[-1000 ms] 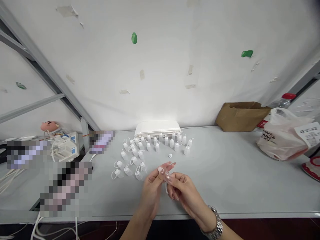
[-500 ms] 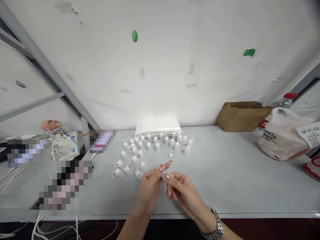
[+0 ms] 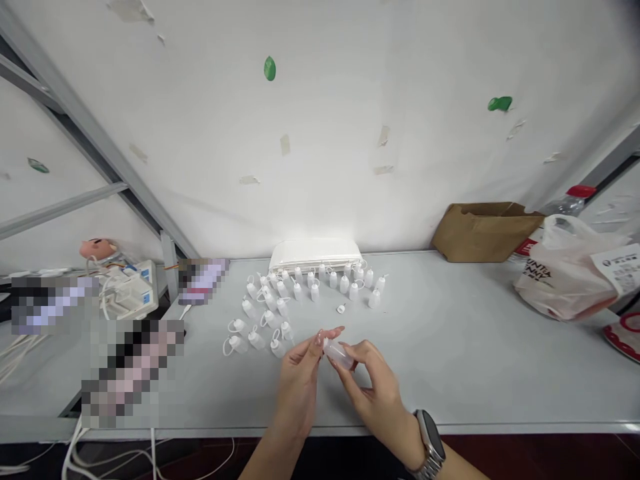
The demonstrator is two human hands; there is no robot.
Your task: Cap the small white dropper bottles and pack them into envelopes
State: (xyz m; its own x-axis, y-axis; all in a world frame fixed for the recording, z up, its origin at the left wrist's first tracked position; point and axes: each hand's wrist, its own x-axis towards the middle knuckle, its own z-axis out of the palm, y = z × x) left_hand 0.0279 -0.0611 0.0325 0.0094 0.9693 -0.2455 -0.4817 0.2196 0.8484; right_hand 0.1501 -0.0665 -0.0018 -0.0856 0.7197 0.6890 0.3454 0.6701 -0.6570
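A small translucent plastic squeeze bottle [image 3: 339,354] lies tilted between my hands above the front of the table, its neck pointing left. My right hand [image 3: 374,383] grips the bottle's body near its base between thumb and fingers. At the neck end, the thumb and fingers of my left hand [image 3: 301,367] pinch, partly hiding the neck. Just beyond my hands a loose white cap [image 3: 341,309] rests on the table. Several similar capped bottles [image 3: 315,293] with looped straps stand in rows behind it, and more bottles [image 3: 257,341] stand to the left.
A white stack [image 3: 316,252] sits against the wall behind the bottles. A brown paper bag [image 3: 485,233] and a white plastic bag [image 3: 563,280] are on the right. Cables and a pixelated item [image 3: 135,373] lie on the left of the grey table [image 3: 475,373].
My right hand has shifted its hold to the bottle's base end, so the body shows more. The bottle has turned, its base pointing right. My left hand stays nearly in place.
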